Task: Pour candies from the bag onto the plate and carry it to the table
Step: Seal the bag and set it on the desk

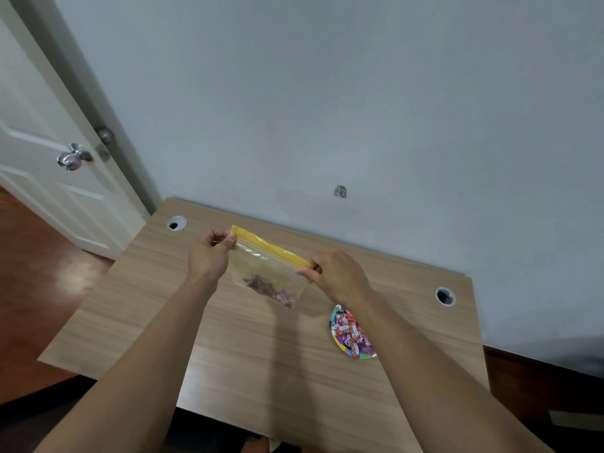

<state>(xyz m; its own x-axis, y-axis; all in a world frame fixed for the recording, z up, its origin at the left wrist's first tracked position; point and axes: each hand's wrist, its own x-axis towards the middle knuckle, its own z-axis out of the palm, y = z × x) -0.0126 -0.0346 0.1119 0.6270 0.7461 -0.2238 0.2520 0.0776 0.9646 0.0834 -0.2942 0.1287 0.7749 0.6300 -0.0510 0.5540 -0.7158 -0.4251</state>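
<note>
Clear plastic zip bag with yellow seal (266, 269) pinched at both ends, left hand (209, 256) and right hand (338, 277); colourful candy-filled paper plate (351, 335) sits nearer the right one.

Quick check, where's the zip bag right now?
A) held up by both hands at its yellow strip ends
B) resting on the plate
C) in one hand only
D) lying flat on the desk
A: the left hand and right hand each pinch an end of the zip bag's yellow strip, holding it above the desk.
</note>
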